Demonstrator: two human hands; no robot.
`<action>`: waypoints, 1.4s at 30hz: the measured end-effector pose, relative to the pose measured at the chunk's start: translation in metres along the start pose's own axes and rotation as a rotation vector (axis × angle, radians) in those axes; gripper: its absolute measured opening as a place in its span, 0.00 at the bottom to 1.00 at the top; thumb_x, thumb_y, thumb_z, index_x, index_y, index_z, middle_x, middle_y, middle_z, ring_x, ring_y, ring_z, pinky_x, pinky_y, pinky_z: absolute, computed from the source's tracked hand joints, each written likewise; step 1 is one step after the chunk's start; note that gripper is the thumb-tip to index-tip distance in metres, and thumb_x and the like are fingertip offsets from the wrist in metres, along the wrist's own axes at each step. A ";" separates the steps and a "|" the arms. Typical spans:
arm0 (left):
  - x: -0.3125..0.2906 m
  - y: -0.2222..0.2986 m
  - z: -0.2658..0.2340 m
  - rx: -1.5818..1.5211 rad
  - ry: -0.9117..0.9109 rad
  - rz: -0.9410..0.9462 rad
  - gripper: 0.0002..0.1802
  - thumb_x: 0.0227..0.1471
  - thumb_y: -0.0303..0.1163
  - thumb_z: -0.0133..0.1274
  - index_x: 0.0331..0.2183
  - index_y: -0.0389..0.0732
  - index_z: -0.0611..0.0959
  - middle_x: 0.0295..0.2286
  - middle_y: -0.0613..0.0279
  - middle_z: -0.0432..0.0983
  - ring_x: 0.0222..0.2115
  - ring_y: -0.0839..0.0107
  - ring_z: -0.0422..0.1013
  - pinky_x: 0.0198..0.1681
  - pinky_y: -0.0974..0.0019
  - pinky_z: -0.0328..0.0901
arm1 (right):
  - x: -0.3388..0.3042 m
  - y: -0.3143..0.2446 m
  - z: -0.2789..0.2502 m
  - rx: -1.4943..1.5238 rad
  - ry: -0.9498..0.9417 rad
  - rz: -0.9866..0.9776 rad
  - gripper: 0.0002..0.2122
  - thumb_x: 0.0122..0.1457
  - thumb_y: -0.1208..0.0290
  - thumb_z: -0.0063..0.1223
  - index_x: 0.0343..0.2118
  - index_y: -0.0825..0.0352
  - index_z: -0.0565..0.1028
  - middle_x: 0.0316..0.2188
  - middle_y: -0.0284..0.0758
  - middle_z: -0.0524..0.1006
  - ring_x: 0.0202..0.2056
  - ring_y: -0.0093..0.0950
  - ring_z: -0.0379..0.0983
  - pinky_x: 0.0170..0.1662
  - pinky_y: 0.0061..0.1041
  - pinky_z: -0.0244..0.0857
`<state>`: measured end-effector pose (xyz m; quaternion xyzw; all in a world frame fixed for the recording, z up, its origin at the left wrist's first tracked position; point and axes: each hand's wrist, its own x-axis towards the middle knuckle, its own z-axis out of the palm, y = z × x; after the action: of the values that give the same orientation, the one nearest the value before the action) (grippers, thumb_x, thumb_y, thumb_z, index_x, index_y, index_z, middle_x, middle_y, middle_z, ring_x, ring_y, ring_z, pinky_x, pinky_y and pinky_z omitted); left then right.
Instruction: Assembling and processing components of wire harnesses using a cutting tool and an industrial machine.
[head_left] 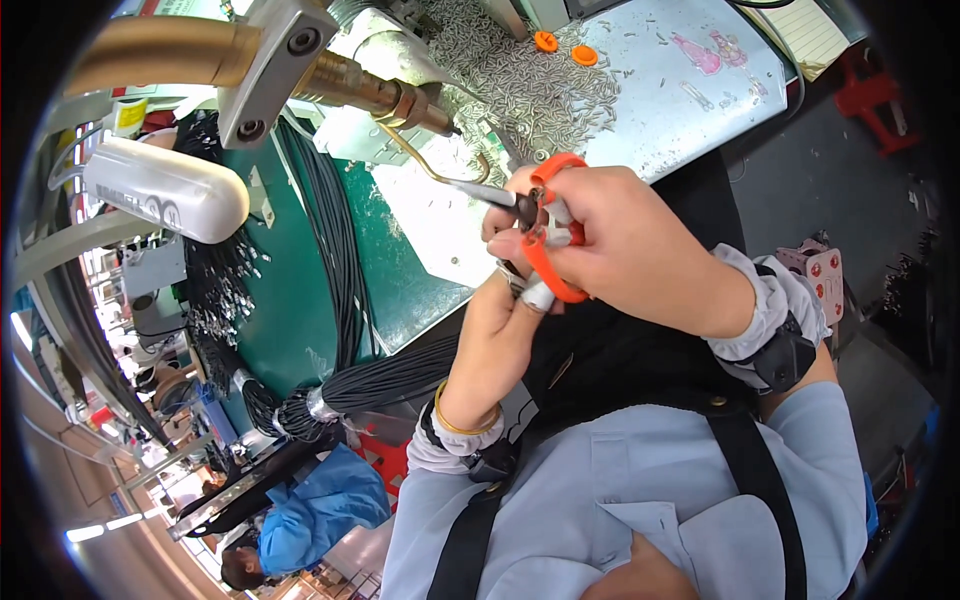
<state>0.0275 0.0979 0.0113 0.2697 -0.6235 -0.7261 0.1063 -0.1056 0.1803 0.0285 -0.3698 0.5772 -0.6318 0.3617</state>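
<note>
Likely light and stiff, the orange-handled tool (545,273) holds best by its handles (558,164), right grip (625,240) pinching them, left grip (498,325) unclear.

We look through 1 head-worn fisheye, the left of 2, facing down; the left hand (500,318) and right hand (625,225) are close, near mid-view; the light-blue shirt (560,490) fills the lower part; the workbench (275,312) spreads beyond; straight edges bow toward the rim.
</note>
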 end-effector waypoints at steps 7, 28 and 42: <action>-0.002 0.009 -0.007 -0.335 0.029 0.024 0.04 0.50 0.23 0.45 0.31 0.35 0.72 0.24 0.62 0.69 0.20 0.81 0.63 0.23 0.80 0.58 | -0.007 0.030 0.002 0.010 0.062 0.035 0.05 0.52 0.75 0.48 0.30 0.69 0.71 0.16 0.27 0.67 0.17 0.13 0.60 0.20 0.13 0.55; -0.005 0.003 -0.013 -0.070 0.153 0.138 0.08 0.43 0.18 0.48 0.31 0.33 0.74 0.24 0.66 0.69 0.26 0.85 0.64 0.28 0.83 0.57 | -0.014 0.038 0.004 -0.803 0.269 -0.830 0.15 0.36 0.79 0.57 0.33 0.63 0.74 0.14 0.27 0.70 0.11 0.19 0.64 0.14 0.16 0.54; -0.002 0.005 -0.020 -0.303 0.014 0.025 0.13 0.40 0.14 0.49 0.33 0.32 0.73 0.28 0.62 0.71 0.27 0.81 0.67 0.31 0.80 0.60 | -0.017 0.040 0.002 -0.665 0.139 -0.695 0.09 0.41 0.80 0.53 0.29 0.66 0.73 0.14 0.31 0.70 0.13 0.20 0.66 0.15 0.15 0.56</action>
<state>0.0392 0.0813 0.0149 0.2477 -0.5092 -0.8088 0.1589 -0.0949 0.1917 -0.0120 -0.5933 0.6129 -0.5196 -0.0481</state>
